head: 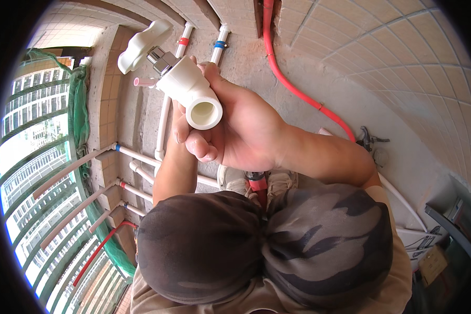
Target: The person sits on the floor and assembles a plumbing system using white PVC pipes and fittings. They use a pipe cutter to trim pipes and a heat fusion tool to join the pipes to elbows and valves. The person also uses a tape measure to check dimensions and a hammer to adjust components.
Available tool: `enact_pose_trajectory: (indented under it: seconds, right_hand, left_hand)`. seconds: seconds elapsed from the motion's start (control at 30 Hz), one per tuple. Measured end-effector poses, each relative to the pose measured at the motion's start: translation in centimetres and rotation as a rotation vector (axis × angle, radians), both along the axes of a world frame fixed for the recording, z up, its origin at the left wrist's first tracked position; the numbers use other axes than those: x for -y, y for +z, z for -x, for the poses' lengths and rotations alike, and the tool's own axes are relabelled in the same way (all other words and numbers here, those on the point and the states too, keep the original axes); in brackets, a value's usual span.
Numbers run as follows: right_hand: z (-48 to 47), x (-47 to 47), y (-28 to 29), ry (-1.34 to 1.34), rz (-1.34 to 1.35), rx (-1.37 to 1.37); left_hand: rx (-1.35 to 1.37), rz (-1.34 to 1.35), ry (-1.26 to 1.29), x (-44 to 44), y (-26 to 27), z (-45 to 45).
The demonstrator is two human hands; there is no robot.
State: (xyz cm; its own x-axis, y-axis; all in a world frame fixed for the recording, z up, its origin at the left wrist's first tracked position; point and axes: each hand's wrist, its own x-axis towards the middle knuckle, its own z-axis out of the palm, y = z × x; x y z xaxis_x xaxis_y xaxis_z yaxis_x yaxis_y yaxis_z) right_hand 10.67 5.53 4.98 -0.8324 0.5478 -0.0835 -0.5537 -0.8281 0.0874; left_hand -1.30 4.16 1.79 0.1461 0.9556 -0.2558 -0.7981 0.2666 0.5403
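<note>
My right hand (243, 129) grips a white plastic pipe valve (188, 84), held up before me. Its round socket opening faces the camera. A metal hexagonal stem (163, 62) joins the valve body to a lobed white handwheel (145, 46) at the upper left. The thumb lies along the body's far side, and the fingers curl under the socket. My left forearm (176, 167) rises behind the valve. The left hand is mostly hidden by the valve and the right hand, so its grip cannot be made out.
White pipes (139, 156) with red and blue bands run along the wall at left, beside barred window openings with green netting (78, 106). A red conduit (294, 88) curves across the floor. Near it lies a dark hand tool (367, 138). A red and black object (257, 182) stands between my shoes.
</note>
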Motion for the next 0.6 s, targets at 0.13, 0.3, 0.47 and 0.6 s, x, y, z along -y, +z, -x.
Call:
enact_pose_trajectory:
  seconds: [0.13, 0.3, 0.47, 0.6]
  right_hand:
    - [-0.6, -0.1, 0.4, 0.008, 0.044, 0.042]
    - [-1.1, -0.1, -0.9, 0.066, -0.026, 0.113]
    - [-3.4, 0.8, -4.5, -0.118, -0.360, 0.518]
    - [-4.4, 1.8, -4.4, -0.097, -0.485, 0.488]
  left_hand:
    - [0.069, 0.082, -0.030, -2.5, -1.1, 0.0]
    - [0.134, 0.303, 0.132, -6.3, -3.1, 2.3]
    - [-0.269, 0.177, 0.440, -7.7, -0.1, 6.0]
    - [-0.521, 0.035, 0.561, -5.8, 3.9, 4.7]
